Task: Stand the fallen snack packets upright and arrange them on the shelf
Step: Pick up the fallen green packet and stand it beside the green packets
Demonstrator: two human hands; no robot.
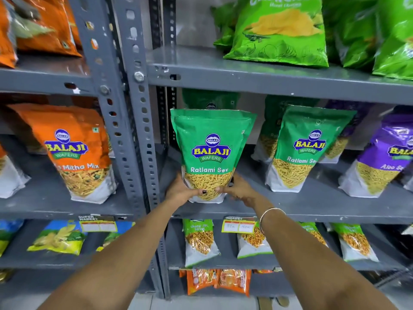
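Both hands, left hand [182,191] and right hand [240,190], fingers clasped around upright Ratlami Sev packet [211,153].

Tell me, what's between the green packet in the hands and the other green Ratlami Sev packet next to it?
Mostly bare grey shelf. In the head view, nothing stands in the gap between the held packet and its neighbour; another green packet shows further back.

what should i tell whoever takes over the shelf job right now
Left hand and right hand: both in a grip on the bottom of one green sev packet, upright at the left end of the middle shelf.
Done: a second green packet and a purple packet stand to its right.
Left: let go of the held packet and check it stays up; both neighbours lean a little.
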